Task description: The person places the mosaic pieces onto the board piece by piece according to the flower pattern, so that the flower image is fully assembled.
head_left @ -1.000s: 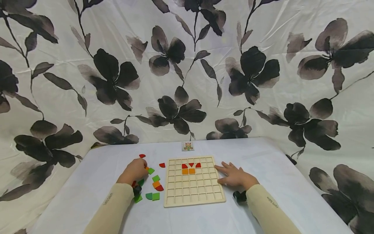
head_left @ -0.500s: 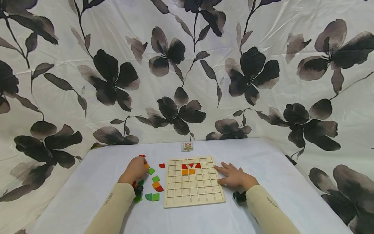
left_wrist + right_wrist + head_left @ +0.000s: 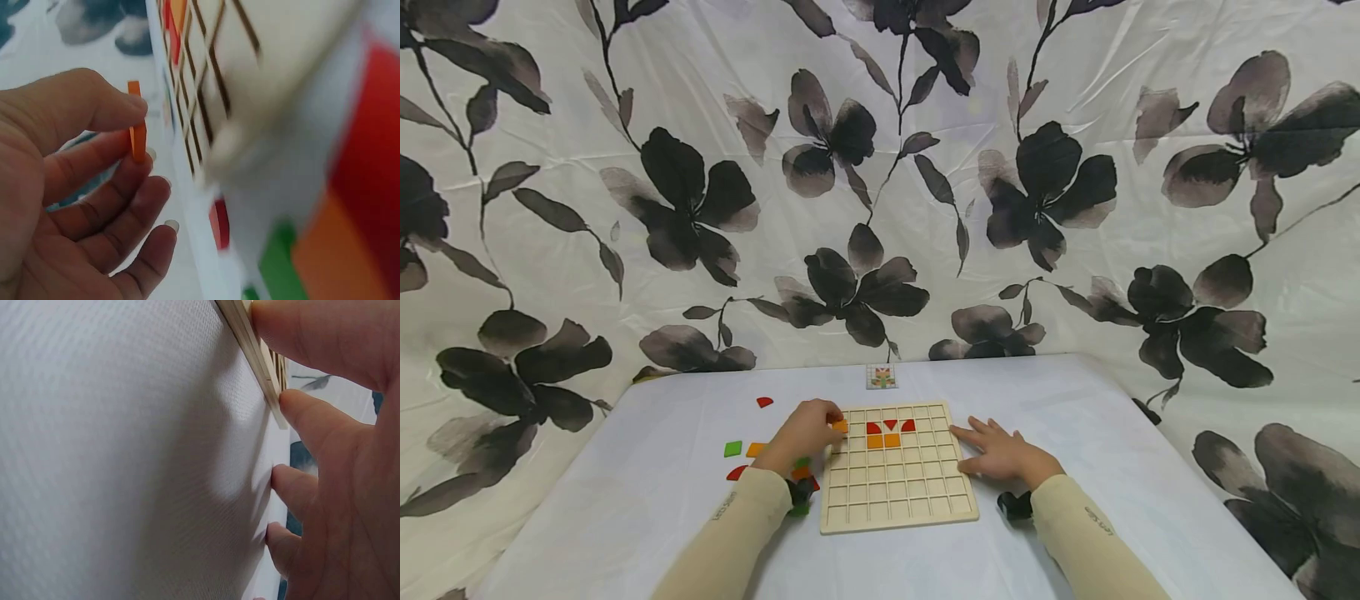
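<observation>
1. The person's left hand point(image 3: 805, 427) pinches a thin orange tile point(image 3: 139, 144) between thumb and forefinger, with the other fingers loosely bent. The left wrist view shows the tile edge-on, so its outline cannot be told.
2. In the head view this tile appears at the left edge of a square, pale wooden grid board point(image 3: 898, 496); the left wrist view shows it apart from the board's surface.
3. The right hand point(image 3: 1000, 450) lies with fingers spread and fairly straight; its thumb and forefinger touch the board's right edge, apparently steadying it.
4. Three red pieces fill adjoining cells in an upper row: a triangle point(image 3: 891, 424) between two quarter-rounds. Two orange squares point(image 3: 883, 441) sit directly below the left quarter-round and the triangle; the cell below the right quarter-round is bare.
5. Loose red, green and orange tiles lie on the white cloth left of the board, some hidden by the left arm.
6. The step in hand looks like bringing one more orange tile to the grid. The next move probably calls for lifting it over the rim, lining its edges up with a cell and lowering it flat without nudging the set pieces.
</observation>
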{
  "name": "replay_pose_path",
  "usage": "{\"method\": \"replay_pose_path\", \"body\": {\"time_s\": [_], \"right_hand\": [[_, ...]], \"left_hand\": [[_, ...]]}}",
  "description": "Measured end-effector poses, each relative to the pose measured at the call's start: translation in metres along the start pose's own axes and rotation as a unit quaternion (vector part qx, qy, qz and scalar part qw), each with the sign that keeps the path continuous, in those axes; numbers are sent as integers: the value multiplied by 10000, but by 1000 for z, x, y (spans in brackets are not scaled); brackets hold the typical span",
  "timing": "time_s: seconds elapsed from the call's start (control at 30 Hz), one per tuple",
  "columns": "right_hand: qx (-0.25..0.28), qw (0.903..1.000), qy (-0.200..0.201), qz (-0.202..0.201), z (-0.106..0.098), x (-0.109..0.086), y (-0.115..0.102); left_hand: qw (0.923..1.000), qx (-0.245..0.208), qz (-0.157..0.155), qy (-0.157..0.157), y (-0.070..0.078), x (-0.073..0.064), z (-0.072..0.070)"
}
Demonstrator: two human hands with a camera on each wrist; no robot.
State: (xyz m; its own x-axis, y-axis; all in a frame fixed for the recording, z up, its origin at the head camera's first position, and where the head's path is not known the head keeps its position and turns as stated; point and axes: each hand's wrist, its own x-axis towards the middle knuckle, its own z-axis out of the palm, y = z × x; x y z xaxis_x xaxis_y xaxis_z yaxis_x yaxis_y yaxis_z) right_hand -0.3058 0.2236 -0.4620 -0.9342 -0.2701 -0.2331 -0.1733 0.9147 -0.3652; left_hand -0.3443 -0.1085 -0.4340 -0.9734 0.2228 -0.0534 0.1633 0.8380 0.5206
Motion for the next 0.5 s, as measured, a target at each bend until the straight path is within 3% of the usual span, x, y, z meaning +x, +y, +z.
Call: {"method": "replay_pose_path", "body": {"time_s": [0.2,0.37,0.5], "right_hand": [[-11,10000,13,-18,0,0,0],[-12,10000,8,-13,0,-1,-1],[-30,10000,-14,-7,-1,-1,-1]], "left_hand": [[9986,-102,483,-206,27,5,17],[9951,-121,966,-195,43,8,31],[9941,-18,1075,-153,52,10,41]]}}
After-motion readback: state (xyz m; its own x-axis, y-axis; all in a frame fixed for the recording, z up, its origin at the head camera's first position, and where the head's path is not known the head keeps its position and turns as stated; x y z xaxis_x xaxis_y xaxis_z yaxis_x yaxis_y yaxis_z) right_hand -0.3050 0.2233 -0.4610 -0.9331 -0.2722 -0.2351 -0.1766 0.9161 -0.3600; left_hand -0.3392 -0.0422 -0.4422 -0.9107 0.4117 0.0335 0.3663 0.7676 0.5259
